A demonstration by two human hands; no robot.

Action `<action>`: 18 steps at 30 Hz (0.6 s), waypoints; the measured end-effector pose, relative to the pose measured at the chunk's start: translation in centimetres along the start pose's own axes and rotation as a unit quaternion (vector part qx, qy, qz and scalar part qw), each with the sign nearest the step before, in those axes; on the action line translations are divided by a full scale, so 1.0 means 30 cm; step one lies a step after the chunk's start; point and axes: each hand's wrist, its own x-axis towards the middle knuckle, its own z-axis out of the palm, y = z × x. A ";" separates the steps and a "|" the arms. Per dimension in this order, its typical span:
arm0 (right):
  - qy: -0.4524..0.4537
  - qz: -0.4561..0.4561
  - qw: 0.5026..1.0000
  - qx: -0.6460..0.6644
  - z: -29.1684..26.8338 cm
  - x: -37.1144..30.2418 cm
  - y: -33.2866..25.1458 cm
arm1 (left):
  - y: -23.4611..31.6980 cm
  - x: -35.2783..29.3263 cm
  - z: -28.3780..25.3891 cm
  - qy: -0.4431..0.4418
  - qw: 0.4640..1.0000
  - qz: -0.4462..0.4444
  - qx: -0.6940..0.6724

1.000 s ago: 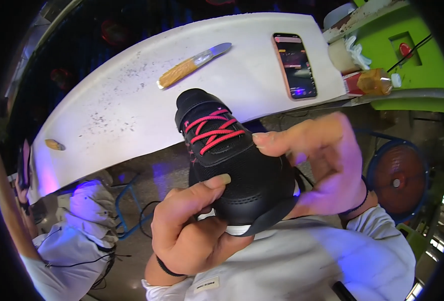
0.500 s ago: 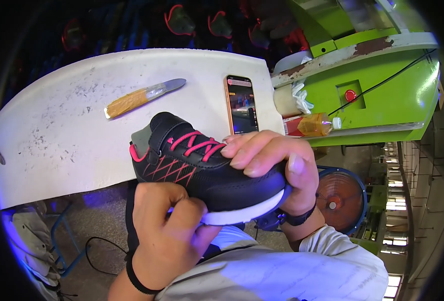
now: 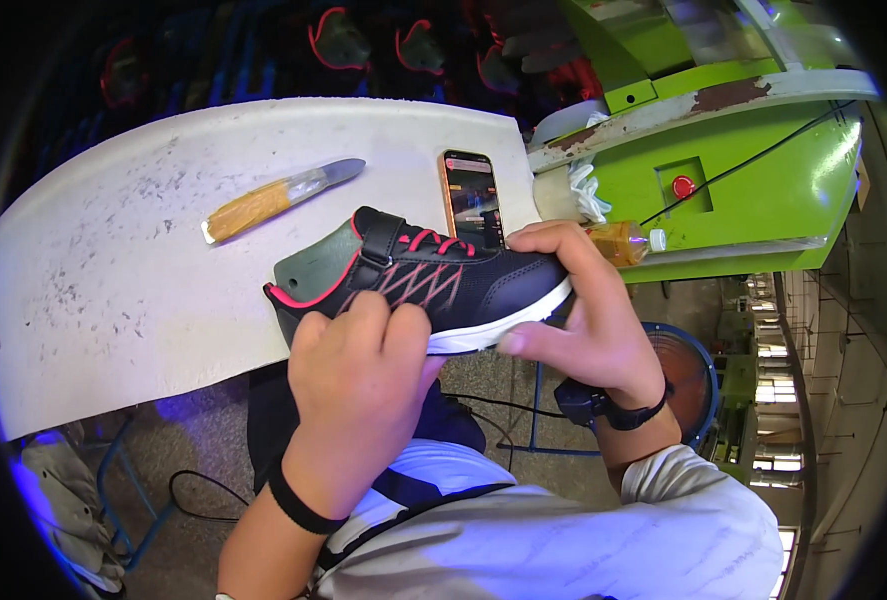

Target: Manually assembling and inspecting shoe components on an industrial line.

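Observation:
A black sneaker [image 3: 448,283] with pink-red laces, a strap, crossed side lines and a white sole is held over the table's near edge, its toe to the right. A grey-green shoe last [image 3: 315,268] fills its opening. My right hand [image 3: 598,320] clasps the toe, fingers over the top and thumb at the sole. My left hand [image 3: 363,375] is closed against the near side, knuckles up, at the sole edge around heel and midfoot. Its fingertips are hidden, so whether it also holds something small cannot be seen.
On the white table [image 3: 113,300] lie a knife [image 3: 278,200] with a tape-wrapped handle and a phone [image 3: 473,200]. A bottle [image 3: 623,243] rests by a green machine [image 3: 763,200] with a red button. A fan [image 3: 678,380] stands beyond my right arm; several lasted shoes [image 3: 341,40] sit at the back.
The sneaker has rolled and levelled, showing more of its side and the last in its opening. My right hand has shifted from over the laces to the toe; my left hand has moved up slightly.

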 end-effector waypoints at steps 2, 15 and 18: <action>0.016 -0.021 0.989 -0.143 0.020 0.004 0.007 | 0.010 -0.002 0.033 0.006 1.000 0.002 -0.005; -0.029 -0.176 0.893 0.413 0.067 0.014 -0.105 | 0.012 -0.066 -0.153 0.102 0.993 0.055 -0.023; -0.125 -0.308 0.723 0.606 0.223 0.049 -0.161 | 0.061 -0.126 -0.301 0.018 0.989 -0.012 -0.143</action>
